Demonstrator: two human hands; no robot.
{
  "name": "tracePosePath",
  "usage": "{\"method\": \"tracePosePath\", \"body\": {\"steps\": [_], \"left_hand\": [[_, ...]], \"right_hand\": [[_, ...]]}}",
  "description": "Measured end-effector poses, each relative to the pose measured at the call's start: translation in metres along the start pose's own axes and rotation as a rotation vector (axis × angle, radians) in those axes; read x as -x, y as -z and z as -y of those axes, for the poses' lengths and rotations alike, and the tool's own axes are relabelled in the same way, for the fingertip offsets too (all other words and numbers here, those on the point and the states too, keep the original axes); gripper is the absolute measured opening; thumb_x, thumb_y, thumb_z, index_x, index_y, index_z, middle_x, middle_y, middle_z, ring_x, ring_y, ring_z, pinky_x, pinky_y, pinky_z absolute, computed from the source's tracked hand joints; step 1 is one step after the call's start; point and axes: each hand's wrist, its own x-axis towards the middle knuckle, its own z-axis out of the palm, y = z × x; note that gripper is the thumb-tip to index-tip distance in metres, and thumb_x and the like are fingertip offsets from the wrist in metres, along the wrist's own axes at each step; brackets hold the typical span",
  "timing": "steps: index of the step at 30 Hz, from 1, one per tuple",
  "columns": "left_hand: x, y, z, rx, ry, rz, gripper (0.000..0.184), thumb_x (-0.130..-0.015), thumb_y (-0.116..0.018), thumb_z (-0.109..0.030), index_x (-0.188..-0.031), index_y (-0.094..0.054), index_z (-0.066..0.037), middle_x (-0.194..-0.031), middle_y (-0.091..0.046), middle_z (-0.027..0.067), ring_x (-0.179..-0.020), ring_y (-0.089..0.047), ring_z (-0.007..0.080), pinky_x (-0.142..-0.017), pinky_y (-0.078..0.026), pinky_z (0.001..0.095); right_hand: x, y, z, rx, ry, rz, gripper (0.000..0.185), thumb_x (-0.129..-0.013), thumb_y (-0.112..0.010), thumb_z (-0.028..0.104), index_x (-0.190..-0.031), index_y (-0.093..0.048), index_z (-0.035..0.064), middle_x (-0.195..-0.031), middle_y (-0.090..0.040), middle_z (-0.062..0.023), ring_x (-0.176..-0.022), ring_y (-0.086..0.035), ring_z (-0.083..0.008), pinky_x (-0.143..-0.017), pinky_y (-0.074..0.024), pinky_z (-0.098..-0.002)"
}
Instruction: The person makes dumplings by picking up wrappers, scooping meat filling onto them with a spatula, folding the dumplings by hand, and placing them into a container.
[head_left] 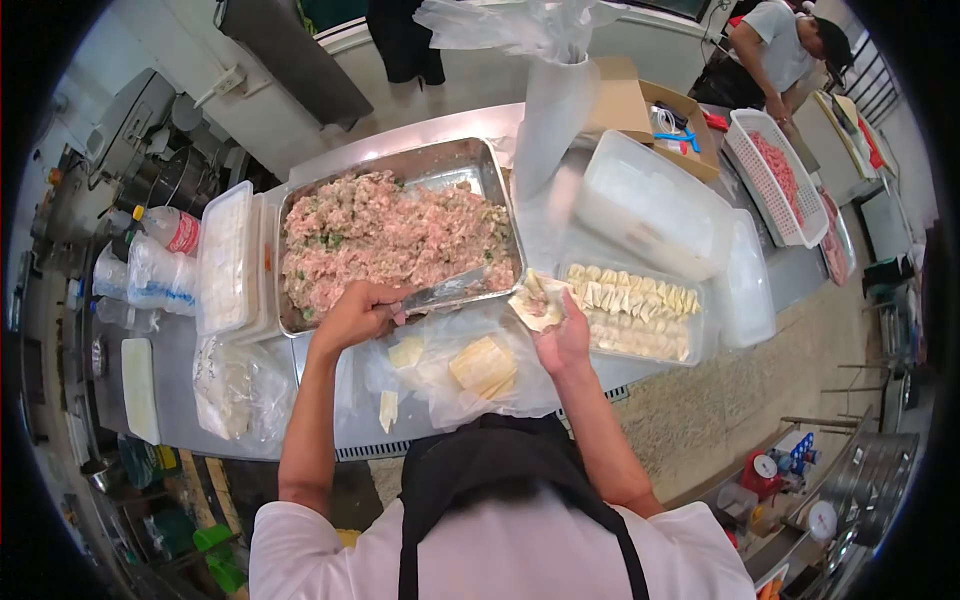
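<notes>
My left hand (362, 312) is closed round the handle of a flat metal spatula (445, 292), its blade over the near right rim of a steel tray (400, 156). Pink minced meat (385, 240) flecked with green fills most of that tray. On my right hand (564, 338) rests a pale dumpling wrapper (538, 303) with a little meat on it, gripped by the fingers and thumb. A stack of square wrappers (484, 367) lies on plastic sheeting between my forearms. Just right of my right hand, a clear container (697, 345) holds rows of folded dumplings (640, 302).
Lidded white containers (226, 260) and a plastic bag (235, 385) stand left of the tray. Behind the dumplings are an upturned clear tub (655, 200), a cardboard box (620, 95) and a white basket (740, 150) of meat. A co-worker (775, 50) bends over the far right end.
</notes>
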Motion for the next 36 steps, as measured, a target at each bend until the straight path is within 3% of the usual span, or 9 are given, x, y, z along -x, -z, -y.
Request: {"method": "tracePosePath", "body": {"steps": [7,12,16,19,23,26,32,34,36], "left_hand": [[-0.005,-0.085,0.014,-0.217,-0.498,-0.303,0.035,-0.081,-0.069,-0.002,-0.114,-0.075,-0.012,-0.072,-0.062,0.0099,-0.065,-0.058,0.0231,-0.063,-0.047,0.0338],[0.031,-0.075,-0.003,-0.363,-0.345,-0.280,0.035,-0.077,-0.068,0.004,-0.108,-0.077,-0.010,-0.073,-0.060,0.0127,-0.066,-0.061,0.0285,-0.062,-0.047,0.0390],[0.026,-0.090,-0.012,-0.233,-0.447,-0.401,0.038,-0.078,-0.066,0.003,-0.113,-0.075,-0.009,-0.076,-0.059,0.0147,-0.068,-0.059,0.0313,-0.063,-0.047,0.0410],[0.018,-0.085,-0.002,-0.434,-0.376,-0.188,0.045,-0.076,-0.061,0.005,-0.118,-0.071,-0.009,-0.081,-0.061,0.0176,-0.078,-0.062,0.0367,-0.071,-0.049,0.0444],[0.017,-0.035,-0.009,-0.633,-0.301,-0.299,0.046,-0.072,-0.059,0.007,-0.113,-0.072,-0.009,-0.085,-0.063,0.0194,-0.083,-0.064,0.0392,-0.073,-0.051,0.0468],[-0.003,-0.022,-0.020,-0.813,-0.143,-0.277,0.042,-0.070,-0.060,0.005,-0.107,-0.073,-0.009,-0.086,-0.064,0.0199,-0.086,-0.065,0.0400,-0.075,-0.052,0.0486],[-0.051,-0.051,0.012,-0.936,-0.306,-0.094,0.032,-0.072,-0.062,-0.004,-0.102,-0.074,-0.005,-0.084,-0.066,0.0238,-0.085,-0.066,0.0421,-0.076,-0.052,0.0518],[-0.043,-0.042,-0.001,-0.928,-0.351,-0.156,0.009,-0.075,-0.059,-0.004,-0.078,-0.066,0.001,-0.076,-0.065,0.0231,-0.080,-0.065,0.0418,-0.073,-0.051,0.0530],[-0.040,-0.026,-0.022,-0.958,-0.258,-0.109,0.009,-0.075,-0.059,-0.004,-0.077,-0.066,0.002,-0.078,-0.065,0.0239,-0.081,-0.065,0.0419,-0.073,-0.052,0.0527]], "right_hand": [[-0.009,-0.040,-0.015,-0.135,-0.168,0.073,0.051,-0.107,-0.032,0.027,-0.145,-0.037,-0.0061,-0.145,-0.047,-0.0233,-0.135,-0.046,-0.0383,-0.117,-0.0335,-0.0528],[-0.016,-0.026,-0.007,-0.210,-0.019,-0.178,0.046,-0.106,-0.033,0.026,-0.138,-0.045,-0.0053,-0.137,-0.053,-0.0225,-0.130,-0.050,-0.0365,-0.114,-0.0371,-0.0522],[-0.008,-0.033,-0.005,-0.139,0.004,-0.085,0.044,-0.106,-0.035,0.024,-0.136,-0.047,-0.0056,-0.136,-0.054,-0.0217,-0.129,-0.051,-0.0363,-0.113,-0.0391,-0.0519],[-0.006,-0.042,0.002,-0.084,-0.026,-0.134,0.043,-0.106,-0.037,0.024,-0.137,-0.046,-0.0054,-0.136,-0.055,-0.0205,-0.129,-0.051,-0.0355,-0.112,-0.0397,-0.0505],[-0.008,-0.011,0.026,-0.055,0.166,-0.152,0.043,-0.106,-0.038,0.024,-0.135,-0.048,-0.0058,-0.137,-0.055,-0.0198,-0.128,-0.052,-0.0341,-0.112,-0.0402,-0.0487],[-0.013,0.001,0.029,-0.065,0.164,-0.131,0.042,-0.106,-0.039,0.023,-0.134,-0.048,-0.0061,-0.137,-0.056,-0.0196,-0.126,-0.054,-0.0336,-0.112,-0.0403,-0.0477],[-0.007,0.003,0.027,-0.047,0.153,-0.169,0.042,-0.105,-0.041,0.023,-0.136,-0.048,-0.0057,-0.135,-0.057,-0.0186,-0.125,-0.055,-0.0332,-0.112,-0.0407,-0.0472],[-0.003,0.003,0.031,-0.020,0.184,-0.155,0.042,-0.105,-0.043,0.023,-0.135,-0.049,-0.0052,-0.133,-0.059,-0.0177,-0.124,-0.056,-0.0327,-0.111,-0.0418,-0.0461],[0.002,0.013,0.035,0.010,0.199,-0.107,0.043,-0.105,-0.044,0.024,-0.137,-0.048,-0.0048,-0.135,-0.058,-0.0167,-0.126,-0.055,-0.0314,-0.112,-0.0406,-0.0451]]}}
